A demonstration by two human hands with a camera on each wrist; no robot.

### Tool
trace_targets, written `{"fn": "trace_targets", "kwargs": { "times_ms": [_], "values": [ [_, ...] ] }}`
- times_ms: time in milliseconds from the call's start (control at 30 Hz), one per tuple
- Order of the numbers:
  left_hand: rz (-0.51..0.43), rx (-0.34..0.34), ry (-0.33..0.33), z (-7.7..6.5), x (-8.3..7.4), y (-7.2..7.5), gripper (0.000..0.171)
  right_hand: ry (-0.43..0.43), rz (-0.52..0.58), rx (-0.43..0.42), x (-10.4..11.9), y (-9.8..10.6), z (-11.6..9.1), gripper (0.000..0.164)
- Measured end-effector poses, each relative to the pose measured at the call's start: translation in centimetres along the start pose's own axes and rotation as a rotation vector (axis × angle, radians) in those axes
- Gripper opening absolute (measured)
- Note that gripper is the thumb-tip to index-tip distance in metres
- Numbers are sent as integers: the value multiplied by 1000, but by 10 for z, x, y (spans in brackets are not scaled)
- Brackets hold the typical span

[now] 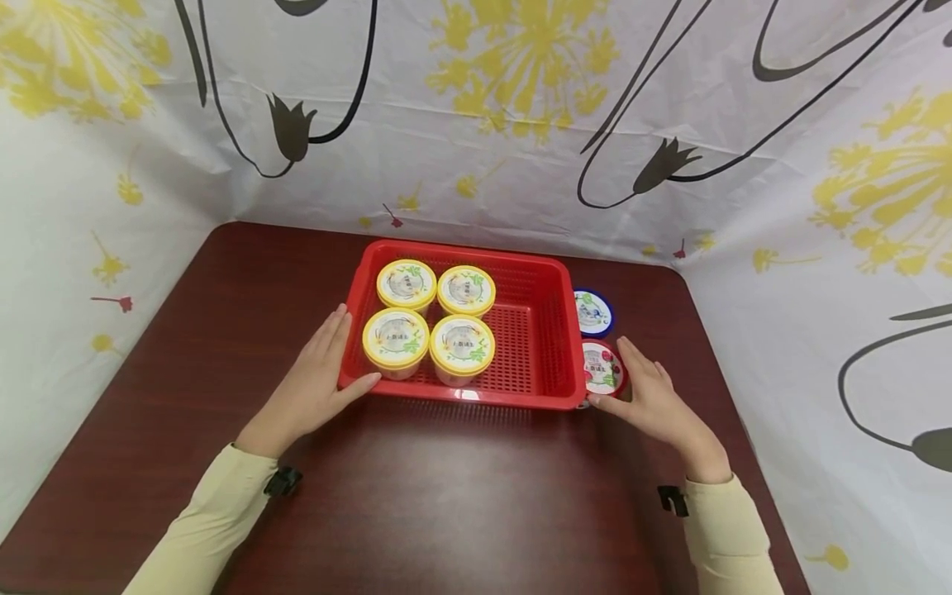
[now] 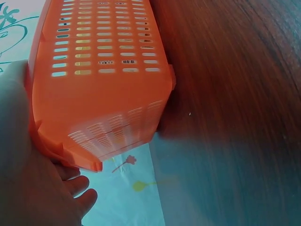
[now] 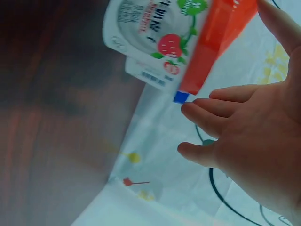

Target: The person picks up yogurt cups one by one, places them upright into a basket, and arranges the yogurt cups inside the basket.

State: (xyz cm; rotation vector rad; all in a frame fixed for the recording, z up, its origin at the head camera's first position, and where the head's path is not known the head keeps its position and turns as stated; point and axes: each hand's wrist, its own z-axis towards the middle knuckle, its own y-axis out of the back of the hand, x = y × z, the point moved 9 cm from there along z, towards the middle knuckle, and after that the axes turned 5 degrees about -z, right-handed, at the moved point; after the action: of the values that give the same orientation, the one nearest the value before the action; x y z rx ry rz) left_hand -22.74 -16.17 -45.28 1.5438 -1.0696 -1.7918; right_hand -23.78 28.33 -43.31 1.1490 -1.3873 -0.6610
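My left hand [image 1: 308, 388] rests at the left end of a red plastic basket [image 1: 543, 402], fingers extended along its side and thumb at the near corner of the rim. In the left wrist view the fingers lie outside the basket's slotted wall [image 2: 99, 89]. Several yellow-lidded tubs [image 1: 463, 343] stand upright in the basket's left part. At the right end, my right hand [image 1: 658, 401] spreads straight fingers around a red-lidded tub [image 1: 604, 368] with strawberry pictures, its thumb beside the basket's near corner. The basket rim partly hides this tub.
Behind the red-lidded tub is a blue-lidded tub [image 1: 593, 312], close against the basket's right side. Everything stands on a dark brown table [image 1: 476, 496]. A white patterned cloth [image 1: 461, 165] hangs along the back and sides.
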Motion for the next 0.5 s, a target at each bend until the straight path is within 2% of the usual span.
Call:
{"fn": "trace_targets", "kwargs": {
  "times_ms": [267, 500],
  "values": [
    [-10, -9, -3, 0, 0, 0, 109, -23, 38, -114, -9, -20, 0, 120],
    [-21, -4, 8, 0, 0, -1, 109, 23, -1, -296, -6, -20, -2, 108]
  ]
}}
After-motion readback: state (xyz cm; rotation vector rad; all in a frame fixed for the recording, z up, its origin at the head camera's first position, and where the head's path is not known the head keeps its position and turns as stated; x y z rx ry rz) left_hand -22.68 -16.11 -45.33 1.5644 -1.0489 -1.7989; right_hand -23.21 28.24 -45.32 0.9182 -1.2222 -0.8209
